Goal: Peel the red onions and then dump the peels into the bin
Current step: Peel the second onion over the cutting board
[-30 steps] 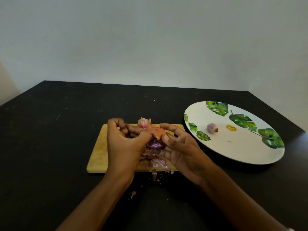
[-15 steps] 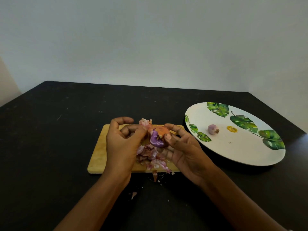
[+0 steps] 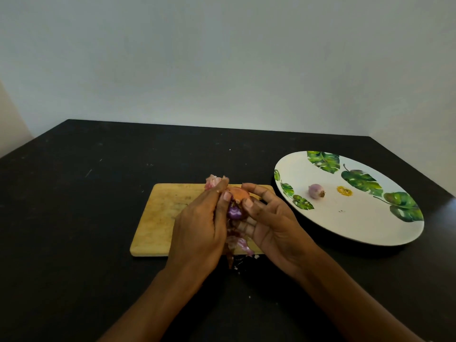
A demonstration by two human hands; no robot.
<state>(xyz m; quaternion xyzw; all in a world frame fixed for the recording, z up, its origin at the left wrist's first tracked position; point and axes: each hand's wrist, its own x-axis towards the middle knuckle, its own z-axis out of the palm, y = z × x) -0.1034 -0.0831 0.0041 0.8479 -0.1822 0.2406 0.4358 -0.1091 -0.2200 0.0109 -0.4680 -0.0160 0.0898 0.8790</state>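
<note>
black desk (image 3: 74, 243), dull and scuffed, small peel bits (image 3: 235, 267) on it just before the board (image 3: 158, 218). both forearms come in from the near edge. left hand (image 3: 199, 225) and right hand (image 3: 271, 223) meet above the board, both holding one onion (image 3: 237, 203): right hand cups it with curled fingers, left thumb and fingers pinch its skin. purple flesh shows, orange skin on top. peels (image 3: 240, 243) piled on the board under the hands. plate (image 3: 357, 225) with leaf print to the right, touching the board's corner, a small onion (image 3: 316, 191) on it. plain pale wall (image 3: 222, 58) behind the desk.
</note>
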